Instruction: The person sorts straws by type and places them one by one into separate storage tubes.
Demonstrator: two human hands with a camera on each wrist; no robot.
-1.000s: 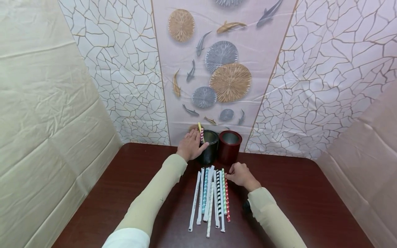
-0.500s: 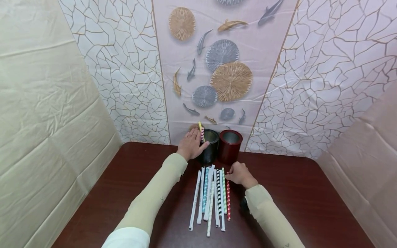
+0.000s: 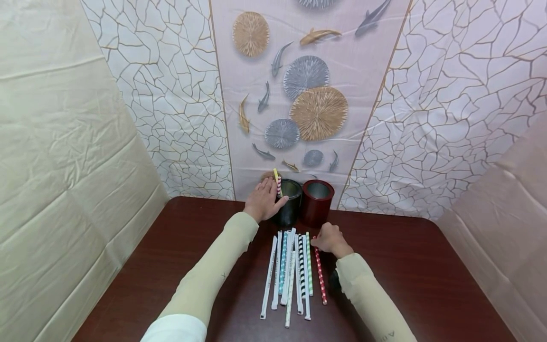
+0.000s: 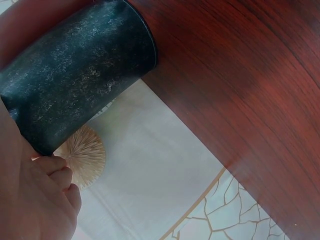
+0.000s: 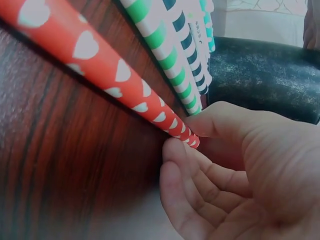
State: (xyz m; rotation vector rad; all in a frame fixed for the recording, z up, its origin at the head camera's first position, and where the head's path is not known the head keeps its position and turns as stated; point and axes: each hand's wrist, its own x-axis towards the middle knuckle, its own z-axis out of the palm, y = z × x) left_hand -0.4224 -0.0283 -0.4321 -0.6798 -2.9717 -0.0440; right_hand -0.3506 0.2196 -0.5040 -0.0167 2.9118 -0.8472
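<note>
My right hand (image 3: 332,238) pinches the far end of a red paper straw (image 5: 122,72) with white hearts between thumb and fingertips. This straw (image 3: 321,278) slants on the table, apart from the row of other straws. A green-and-white striped straw (image 5: 162,55) lies nearest to it, then a black-and-white striped one (image 5: 185,37). At the back, my left hand (image 3: 261,199) grips the rim of a black cup (image 3: 288,206), its thumb along the near side. A yellow straw (image 3: 275,175) and a pink-striped straw (image 3: 279,185) stand in that cup.
A dark red cup (image 3: 316,209) stands touching or close to the black cup's right side. Several paper-wrapped straws (image 3: 268,280) and a blue dotted straw (image 3: 283,263) lie in the row on the brown table (image 3: 192,266). Patterned cloth (image 3: 282,99) hangs behind the table.
The near end of the red straw has swung right, away from the green-striped straw, while my right hand stays on its far end. My left hand has kept its place on the black cup.
</note>
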